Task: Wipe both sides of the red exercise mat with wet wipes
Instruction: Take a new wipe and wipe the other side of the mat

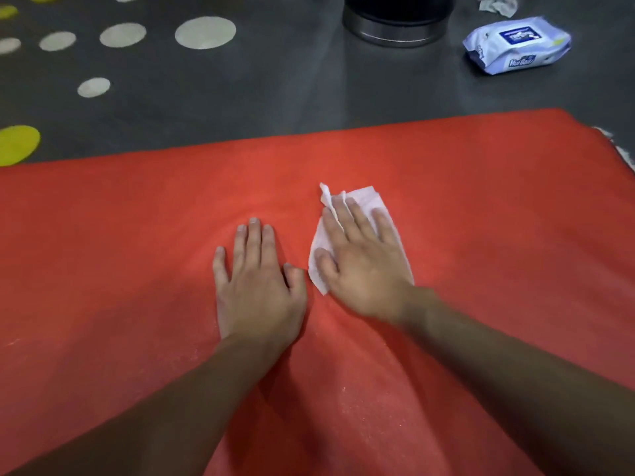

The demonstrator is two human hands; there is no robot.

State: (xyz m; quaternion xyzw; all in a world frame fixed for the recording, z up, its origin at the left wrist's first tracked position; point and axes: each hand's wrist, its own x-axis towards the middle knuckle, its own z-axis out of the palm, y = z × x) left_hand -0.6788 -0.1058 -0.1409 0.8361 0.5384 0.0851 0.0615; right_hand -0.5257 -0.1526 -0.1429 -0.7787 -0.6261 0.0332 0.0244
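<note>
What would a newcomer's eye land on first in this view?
The red mat fills the lower view, spread on a dark spotted floor. At its centre the right hand presses a white wet wipe flat onto it, the left hand resting flat beside. Beyond the far edge, upper right, lies the pack of wipes, a crumpled wipe behind it.

Bare forearms [206, 389], fingers [254, 242] seemingly short-nailed
</note>
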